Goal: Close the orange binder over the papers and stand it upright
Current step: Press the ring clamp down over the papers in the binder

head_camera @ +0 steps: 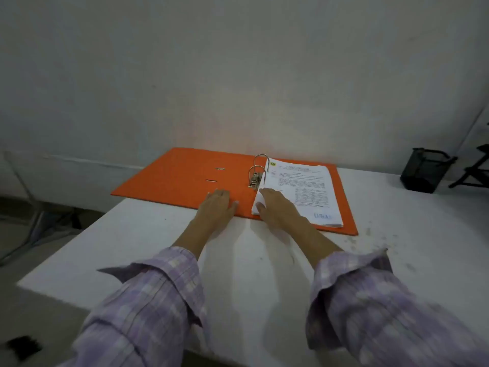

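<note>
Orange binder (185, 178) open flat on worktop (264, 260), stiff board; left hand (217, 205) and right hand (277, 207) flat, ungripping; likely lift left cover's edge over papers (304, 192).

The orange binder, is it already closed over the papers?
No, the orange binder lies open and flat on the table, with the papers exposed on its right half beside the metal rings.
</note>
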